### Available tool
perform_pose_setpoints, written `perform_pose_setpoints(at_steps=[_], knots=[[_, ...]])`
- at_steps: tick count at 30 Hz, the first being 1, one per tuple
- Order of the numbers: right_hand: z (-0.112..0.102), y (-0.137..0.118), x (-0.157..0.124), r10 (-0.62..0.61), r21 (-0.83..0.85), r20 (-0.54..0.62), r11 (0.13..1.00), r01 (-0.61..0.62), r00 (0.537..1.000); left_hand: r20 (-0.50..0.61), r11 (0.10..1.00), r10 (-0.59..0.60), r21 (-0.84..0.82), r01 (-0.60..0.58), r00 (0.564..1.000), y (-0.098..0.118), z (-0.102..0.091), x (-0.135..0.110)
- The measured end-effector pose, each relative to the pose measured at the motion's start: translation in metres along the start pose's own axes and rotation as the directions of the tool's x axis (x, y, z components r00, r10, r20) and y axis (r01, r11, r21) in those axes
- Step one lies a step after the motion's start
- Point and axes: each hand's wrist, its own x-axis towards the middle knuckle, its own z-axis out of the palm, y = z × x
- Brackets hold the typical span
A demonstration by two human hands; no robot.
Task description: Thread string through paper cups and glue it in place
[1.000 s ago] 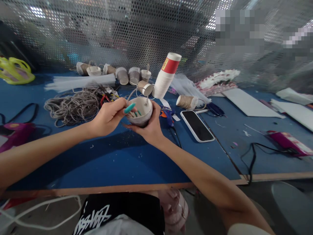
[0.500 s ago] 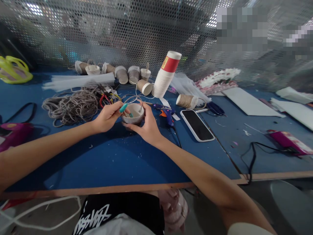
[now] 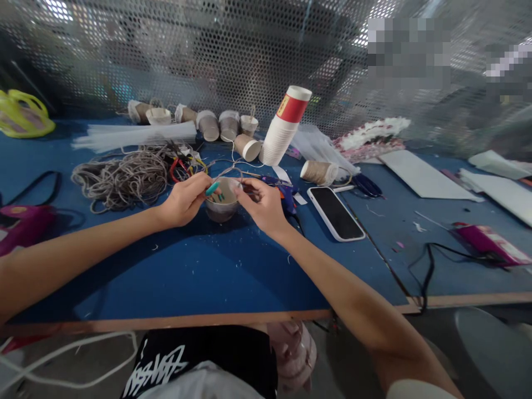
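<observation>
A paper cup with a pale wrapped rim and a twine loop over its top stands on the blue table, its mouth tilted towards me. My left hand is closed at the cup's left rim, fingers partly inside. Slim teal pieces show at its fingertips; whether they are finger covers or a tool I cannot tell. On the right rim, near the loop's end, my right hand pinches the edge between thumb and fingers. Just behind it lies a blue glue gun, partly hidden by that hand.
Grey cord lies in a heap at left, beside red-handled pliers. Behind stand several wrapped cups and a leaning stack of paper cups. A phone lies right; a magenta glue gun lies far left.
My right hand has shifted from wrapping the cup's right side to pinching its rim, uncovering the cup's front. The left hand stays at the left rim.
</observation>
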Motion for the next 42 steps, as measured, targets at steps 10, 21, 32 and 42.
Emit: perform_pose_setpoints(at_steps=[10,21,32,42], knots=[[-0.024,-0.029,0.012,0.198,-0.066,0.238,0.980,-0.188,0.951,0.121,0.958,0.250,0.112,-0.264,0.961,0.014,-0.007,0.020],[-0.020,-0.031,0.004,0.059,-0.198,0.144,0.980,-0.029,0.988,0.166,0.909,0.313,0.231,-0.346,0.935,0.021,-0.010,0.020],[-0.014,-0.031,-0.003,0.106,-0.350,0.160,0.936,-0.044,0.982,0.149,0.921,0.300,0.212,-0.327,0.942,0.021,-0.009,0.019],[-0.012,-0.032,-0.003,0.124,-0.406,0.241,0.914,-0.016,0.963,0.138,0.937,0.286,0.168,-0.307,0.948,0.022,-0.009,0.019]])
